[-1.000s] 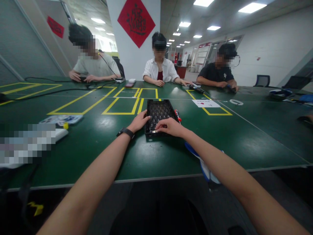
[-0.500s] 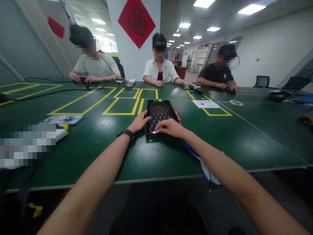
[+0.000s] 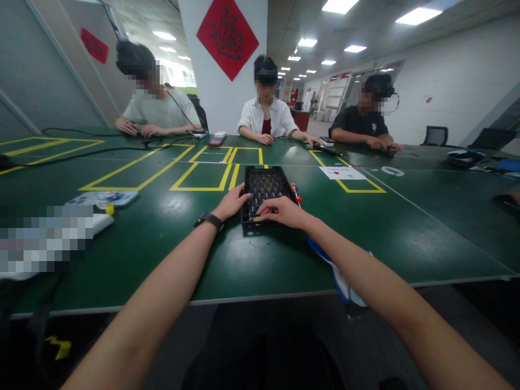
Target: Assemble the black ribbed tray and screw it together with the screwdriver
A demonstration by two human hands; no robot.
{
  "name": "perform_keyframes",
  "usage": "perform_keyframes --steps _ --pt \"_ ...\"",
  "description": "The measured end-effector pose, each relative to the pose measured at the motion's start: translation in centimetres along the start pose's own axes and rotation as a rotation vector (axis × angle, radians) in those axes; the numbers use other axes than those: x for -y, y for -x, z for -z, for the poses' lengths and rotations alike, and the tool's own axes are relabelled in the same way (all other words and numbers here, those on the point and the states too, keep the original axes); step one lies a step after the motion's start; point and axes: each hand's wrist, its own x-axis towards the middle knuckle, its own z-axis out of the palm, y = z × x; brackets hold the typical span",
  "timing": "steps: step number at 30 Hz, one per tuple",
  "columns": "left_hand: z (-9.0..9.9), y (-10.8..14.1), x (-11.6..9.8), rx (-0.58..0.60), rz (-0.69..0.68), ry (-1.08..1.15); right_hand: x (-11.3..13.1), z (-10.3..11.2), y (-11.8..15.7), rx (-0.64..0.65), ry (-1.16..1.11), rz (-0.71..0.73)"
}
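A black rectangular tray (image 3: 265, 181) with a grid of small cells and bits inside lies on the green table before me. My left hand (image 3: 232, 201), with a dark band at the wrist, grips the tray's left wall, thumb over the rim. Over the near end of the tray, my right hand (image 3: 282, 211) is closed in a pinch. A small yellowish piece (image 3: 257, 218) shows by its fingertips; whether they hold it is unclear. Against the tray's right side lies a red-and-black handled tool (image 3: 296, 190), partly hidden.
Blue-and-white cloth-like item (image 3: 341, 276) lies under my right forearm. A white paper (image 3: 342, 173) and a white ring (image 3: 392, 170) are to the right. Yellow tape (image 3: 199, 189) marks the table (image 3: 239, 260). Three people sit opposite; a black cable (image 3: 81, 157) runs at left.
My right fingers have shifted slightly at the tray's near end, and the small piece there looks yellowish instead of whitish. My left hand stays put. The person at far right has moved their hands.
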Motion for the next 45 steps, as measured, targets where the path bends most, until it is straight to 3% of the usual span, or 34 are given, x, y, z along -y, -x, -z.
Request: perform_keyframes --steps 45 --pt "0.12 0.13 -0.53 0.006 0.014 -0.016 0.27 0.06 0.0 -0.017 0.162 0.046"
